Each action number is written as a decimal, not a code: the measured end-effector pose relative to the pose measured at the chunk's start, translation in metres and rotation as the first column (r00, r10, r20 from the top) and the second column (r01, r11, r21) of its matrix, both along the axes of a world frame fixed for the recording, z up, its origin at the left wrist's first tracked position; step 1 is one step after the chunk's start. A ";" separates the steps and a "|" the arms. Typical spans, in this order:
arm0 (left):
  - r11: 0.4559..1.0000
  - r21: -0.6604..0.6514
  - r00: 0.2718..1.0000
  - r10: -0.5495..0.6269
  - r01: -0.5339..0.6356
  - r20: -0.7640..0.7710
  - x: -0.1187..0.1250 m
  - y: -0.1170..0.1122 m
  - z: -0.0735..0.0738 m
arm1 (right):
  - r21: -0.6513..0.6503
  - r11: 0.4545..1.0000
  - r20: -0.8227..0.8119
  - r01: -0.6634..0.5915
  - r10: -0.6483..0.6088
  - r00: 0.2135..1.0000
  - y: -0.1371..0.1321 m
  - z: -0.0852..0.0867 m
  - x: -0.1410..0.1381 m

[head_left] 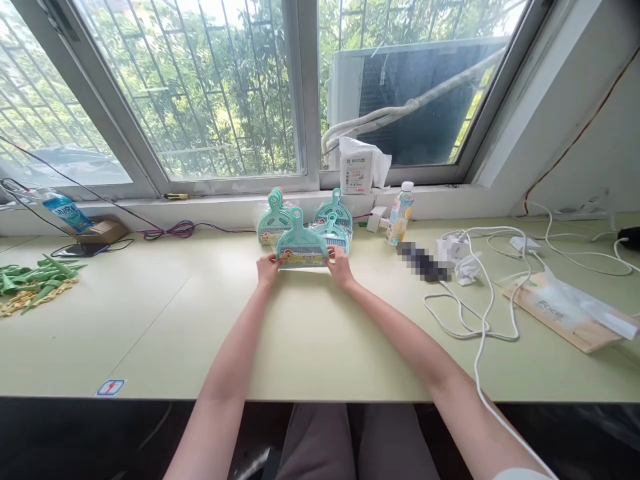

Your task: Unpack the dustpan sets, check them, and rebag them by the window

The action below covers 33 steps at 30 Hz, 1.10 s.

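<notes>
A packaged teal mini dustpan-and-brush set (pixel 301 244) stands at the far middle of the pale green table (pixel 150 313). My left hand (pixel 267 269) grips its lower left corner. My right hand (pixel 340 265) grips its lower right corner. Both hands have fingers closed on the packet. Behind it, several more teal sets (pixel 332 215) lean in a cluster against the window ledge.
A small drink bottle (pixel 401 213) and a tissue pack (pixel 359 167) stand right of the cluster. White cables and chargers (pixel 475 267) and a flat packet (pixel 570 310) cover the right side. Green leaf-shaped pieces (pixel 35 277), a box (pixel 103 231) and a blue bottle (pixel 65 210) lie at left.
</notes>
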State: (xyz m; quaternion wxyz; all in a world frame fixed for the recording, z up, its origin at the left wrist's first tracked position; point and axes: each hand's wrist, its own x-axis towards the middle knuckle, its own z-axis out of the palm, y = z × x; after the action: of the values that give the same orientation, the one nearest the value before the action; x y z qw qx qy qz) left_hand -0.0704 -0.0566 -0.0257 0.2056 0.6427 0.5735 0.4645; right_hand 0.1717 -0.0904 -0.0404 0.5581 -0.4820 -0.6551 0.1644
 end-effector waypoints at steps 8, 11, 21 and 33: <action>0.988 0.078 0.988 0.135 -0.130 -0.074 -0.071 0.069 -0.008 | -0.004 0.995 0.087 0.098 -0.097 0.992 0.082 -0.007 -0.094; 0.974 0.146 0.982 0.184 -0.176 -0.043 -0.075 0.093 -0.014 | 0.029 0.985 0.167 0.170 -0.172 0.971 0.098 -0.007 -0.103; 0.987 0.065 0.989 0.150 -0.149 0.003 -0.074 0.131 -0.030 | 0.070 0.939 0.369 0.336 -0.337 0.866 0.108 0.001 -0.101; 0.892 0.375 0.888 0.367 -0.252 -0.277 -0.057 0.095 -0.003 | -0.230 0.734 0.193 0.639 -0.609 0.769 0.054 -0.019 0.071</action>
State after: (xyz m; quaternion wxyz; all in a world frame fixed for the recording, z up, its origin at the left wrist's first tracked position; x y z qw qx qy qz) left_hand -0.1272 0.0389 -0.0288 -0.0845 0.6368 0.6111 0.4624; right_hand 0.2429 -0.0362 -0.0597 0.4712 -0.7560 -0.4530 0.0339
